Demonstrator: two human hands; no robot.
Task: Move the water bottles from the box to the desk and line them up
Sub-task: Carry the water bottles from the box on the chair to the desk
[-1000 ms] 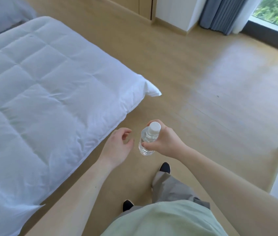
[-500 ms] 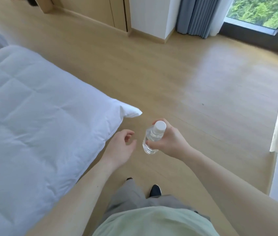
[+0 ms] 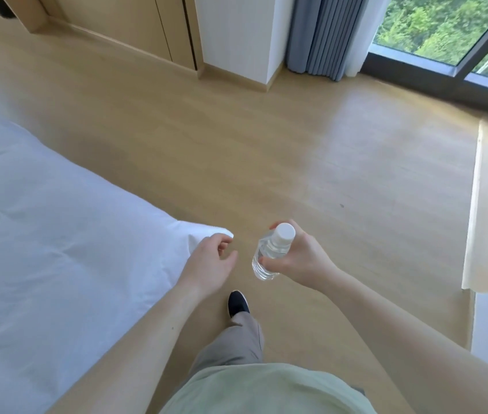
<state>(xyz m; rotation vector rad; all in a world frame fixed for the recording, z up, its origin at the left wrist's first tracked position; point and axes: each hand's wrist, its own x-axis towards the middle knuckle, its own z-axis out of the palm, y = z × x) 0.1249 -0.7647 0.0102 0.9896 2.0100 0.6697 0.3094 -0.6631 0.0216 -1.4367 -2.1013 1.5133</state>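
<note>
My right hand point(image 3: 299, 258) is gripping a clear ribbed plastic water bottle point(image 3: 268, 255) with a smooth white cap, tilted, above the pale wooden floor point(image 3: 266, 162). My left hand point(image 3: 209, 264) is hanging empty beside it, fingers loosely curled, near the soft white duvet point(image 3: 57, 234).

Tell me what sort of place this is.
Probably a bedroom, perhaps a hotel room: a bed with a white quilted duvet at left, wooden built-in cupboards along the far wall, and grey floor-length curtains beside a large window over a light wood floor.
</note>
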